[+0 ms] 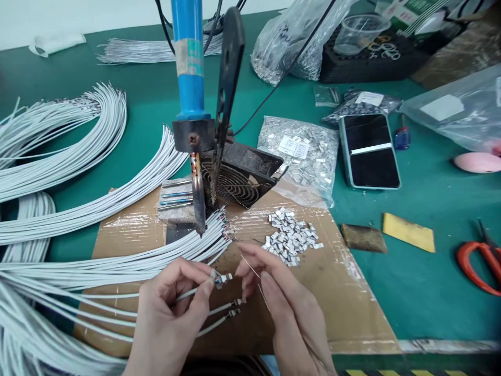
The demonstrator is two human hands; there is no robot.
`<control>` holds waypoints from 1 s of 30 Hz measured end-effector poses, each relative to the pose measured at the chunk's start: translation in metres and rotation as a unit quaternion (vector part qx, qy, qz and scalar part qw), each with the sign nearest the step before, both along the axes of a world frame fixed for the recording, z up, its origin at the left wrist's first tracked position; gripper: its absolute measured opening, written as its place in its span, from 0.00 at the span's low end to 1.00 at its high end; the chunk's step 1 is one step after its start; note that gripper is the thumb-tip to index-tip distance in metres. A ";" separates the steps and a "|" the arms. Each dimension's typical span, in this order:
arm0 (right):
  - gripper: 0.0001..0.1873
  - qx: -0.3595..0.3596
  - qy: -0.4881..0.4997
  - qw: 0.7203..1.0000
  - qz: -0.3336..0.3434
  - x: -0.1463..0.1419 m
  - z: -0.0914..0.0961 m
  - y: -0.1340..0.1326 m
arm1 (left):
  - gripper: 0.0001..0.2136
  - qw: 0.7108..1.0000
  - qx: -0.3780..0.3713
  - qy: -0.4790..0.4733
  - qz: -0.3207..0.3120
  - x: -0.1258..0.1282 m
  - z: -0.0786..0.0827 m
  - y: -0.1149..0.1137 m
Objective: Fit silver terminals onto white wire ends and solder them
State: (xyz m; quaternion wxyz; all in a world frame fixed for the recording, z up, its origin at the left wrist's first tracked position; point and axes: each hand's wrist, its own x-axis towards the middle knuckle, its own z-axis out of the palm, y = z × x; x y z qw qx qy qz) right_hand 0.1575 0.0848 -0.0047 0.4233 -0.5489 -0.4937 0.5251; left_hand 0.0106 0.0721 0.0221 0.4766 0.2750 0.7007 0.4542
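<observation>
My left hand (172, 308) pinches the end of a white cable (188, 293) that carries a small metal terminal (224, 279) at its tip. My right hand (282, 303) is closed on a thin solder wire (250, 269) that runs up to the left, close to the terminal. Two more white cables with terminals (235, 307) lie on the cardboard sheet (344, 292) between my hands. A blue-handled soldering iron (191, 78) stands fixed in its holder, tip (200, 219) pointing down just above the cable ends. A pile of loose metal terminals (291, 237) lies right of the tip.
Bundles of white cables (78, 136) cover the green table (410, 292) on the left. A black fan (238, 177) sits behind the iron. Bags of terminals (301, 151), a phone (370, 151), sponges (407, 232) and red-handled scissors (477, 261) lie to the right.
</observation>
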 end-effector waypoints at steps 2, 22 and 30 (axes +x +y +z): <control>0.10 -0.017 -0.030 0.999 -0.030 0.000 0.001 -0.001 | 0.05 1.000 0.013 0.001 0.008 0.000 -0.001 0.002; 0.10 -0.010 0.063 0.998 -0.018 -0.021 0.009 0.022 | 0.06 0.998 0.034 -0.019 0.056 -0.010 -0.002 0.024; 0.11 -0.016 0.064 0.997 -0.032 -0.023 0.014 0.027 | 0.06 0.997 0.050 -0.028 0.044 -0.011 0.001 0.031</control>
